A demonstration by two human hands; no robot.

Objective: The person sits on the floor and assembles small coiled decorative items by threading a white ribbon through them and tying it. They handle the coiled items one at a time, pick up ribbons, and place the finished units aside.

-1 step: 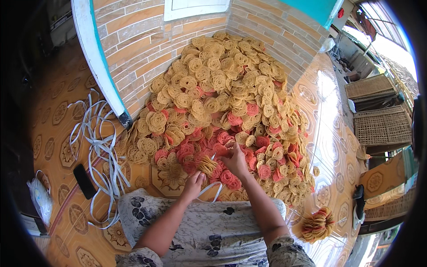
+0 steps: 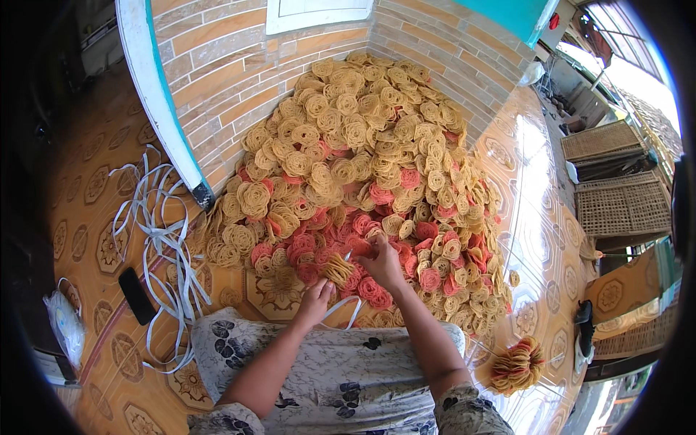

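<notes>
My left hand (image 2: 316, 299) is closed around a short stack of tan lacy discs (image 2: 338, 270), threaded close together. A pale pointed tip (image 2: 348, 255) sticks out of the stack's upper end. Just right of that tip, my right hand (image 2: 384, 264) has its fingers pinched on a pink lacy disc (image 2: 362, 248); part of the disc is hidden by the fingers. Below the stack, a pale flat strip (image 2: 344, 304) loops near my lap. Both hands work over a large heap of tan and pink rosette-shaped discs (image 2: 341, 130).
Long pale strips (image 2: 168, 239) lie tangled on the tiled floor at left, beside a black phone (image 2: 137, 296) and a clear plastic bag (image 2: 65, 326). A bundled ring of tan discs (image 2: 517, 365) sits at right. Brick walls (image 2: 217, 80) back the heap; woven panels (image 2: 623, 203) stand far right.
My right hand's fingers have shifted very slightly, and a tan disc edge shows more by the fingertips. The left hand and its stack hold still.
</notes>
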